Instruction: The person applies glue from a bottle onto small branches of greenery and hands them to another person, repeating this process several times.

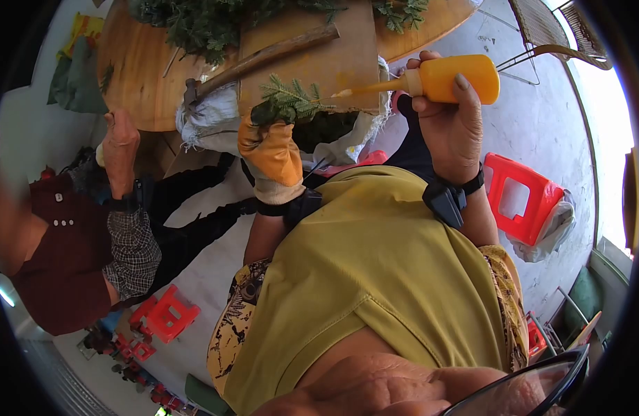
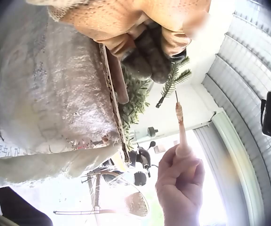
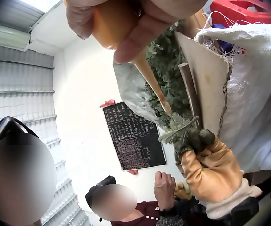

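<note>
My left hand (image 1: 271,154), in an orange glove with dark fingertips, pinches a small green fir sprig (image 1: 296,100) in front of my chest. Bare fingers of my right hand (image 1: 455,135) grip a yellow-orange squeeze bottle (image 1: 463,78) lying sideways, its long tapered nozzle (image 1: 373,88) aimed at the sprig. In the left wrist view a thin tip on the nozzle (image 2: 180,121) comes close to the sprig's cut stem (image 2: 160,101). The right wrist view has the nozzle end overlapping the needles of the sprig (image 3: 177,129).
A wooden-handled hammer (image 1: 271,59) lies across a brown board (image 1: 357,52) on the round wooden table (image 1: 135,76). Fir branches (image 1: 208,31) pile behind it. A white woven sack (image 1: 212,114) hangs at the edge. Another person (image 1: 76,243) works at left; a red stool (image 1: 524,197) stands right.
</note>
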The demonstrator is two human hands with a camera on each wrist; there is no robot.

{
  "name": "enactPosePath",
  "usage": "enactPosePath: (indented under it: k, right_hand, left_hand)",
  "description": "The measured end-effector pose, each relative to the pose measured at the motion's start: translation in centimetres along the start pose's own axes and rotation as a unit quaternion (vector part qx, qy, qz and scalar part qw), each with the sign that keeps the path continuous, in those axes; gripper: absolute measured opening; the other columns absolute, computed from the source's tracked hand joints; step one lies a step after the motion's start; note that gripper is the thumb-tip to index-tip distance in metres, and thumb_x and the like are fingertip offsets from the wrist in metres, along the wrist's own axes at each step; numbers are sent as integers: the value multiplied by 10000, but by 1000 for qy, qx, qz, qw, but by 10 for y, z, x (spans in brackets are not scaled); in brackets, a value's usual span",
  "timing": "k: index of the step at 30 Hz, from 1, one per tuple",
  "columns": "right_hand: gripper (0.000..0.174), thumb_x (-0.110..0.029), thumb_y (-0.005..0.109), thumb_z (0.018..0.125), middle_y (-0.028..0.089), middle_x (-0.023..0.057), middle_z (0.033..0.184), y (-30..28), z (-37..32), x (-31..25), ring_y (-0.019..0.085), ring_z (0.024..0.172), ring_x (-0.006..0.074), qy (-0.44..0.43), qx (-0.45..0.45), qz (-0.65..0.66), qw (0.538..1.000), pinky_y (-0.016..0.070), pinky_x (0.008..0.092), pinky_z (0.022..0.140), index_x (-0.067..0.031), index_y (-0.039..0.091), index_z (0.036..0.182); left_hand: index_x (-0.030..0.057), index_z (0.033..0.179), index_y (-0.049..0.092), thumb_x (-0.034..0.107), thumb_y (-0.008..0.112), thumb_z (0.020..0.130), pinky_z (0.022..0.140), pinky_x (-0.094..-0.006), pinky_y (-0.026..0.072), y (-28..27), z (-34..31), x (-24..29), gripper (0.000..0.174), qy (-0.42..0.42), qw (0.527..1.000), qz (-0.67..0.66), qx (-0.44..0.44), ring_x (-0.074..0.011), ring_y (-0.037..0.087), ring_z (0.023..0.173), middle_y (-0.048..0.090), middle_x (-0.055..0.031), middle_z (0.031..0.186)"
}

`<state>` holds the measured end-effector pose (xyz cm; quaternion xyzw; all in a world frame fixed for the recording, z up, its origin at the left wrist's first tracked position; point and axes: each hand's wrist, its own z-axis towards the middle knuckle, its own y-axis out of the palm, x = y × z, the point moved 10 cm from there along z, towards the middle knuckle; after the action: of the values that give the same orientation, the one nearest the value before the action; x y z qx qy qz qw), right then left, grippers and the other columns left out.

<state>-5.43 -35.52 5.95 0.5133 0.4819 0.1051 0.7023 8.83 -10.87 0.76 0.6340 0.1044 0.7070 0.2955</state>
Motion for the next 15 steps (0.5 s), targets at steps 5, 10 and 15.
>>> enactPosePath:
  k: [5,10,15]
  right_hand:
    - [394,-177,583,905,617,242,1092,-5,1,1,638,941,255,3,0,-4,1000,568,279,705,106,544,1177]
    - [386,-161,598,900,619,242,1086,-7,3,3,638,948,255,3,0,-3,1000,576,280,714,102,545,1177]
    - [377,-161,597,902,620,240,1085,-9,6,3,642,942,255,0,-2,-6,1000,581,278,711,100,548,1170]
  left_hand:
    - [46,1060,630,-64,632,820,867,-381,536,3,2,0,264,-7,1000,20,-3,-189,640,912,659,-70,1019]
    - [32,1055,630,-58,644,818,875,-391,541,6,4,-9,254,-36,999,5,-9,-192,642,913,657,-75,1024]
    - [29,1171,579,-20,671,801,904,-400,532,34,7,-7,385,-60,993,-45,-89,-207,630,987,632,-85,1115]
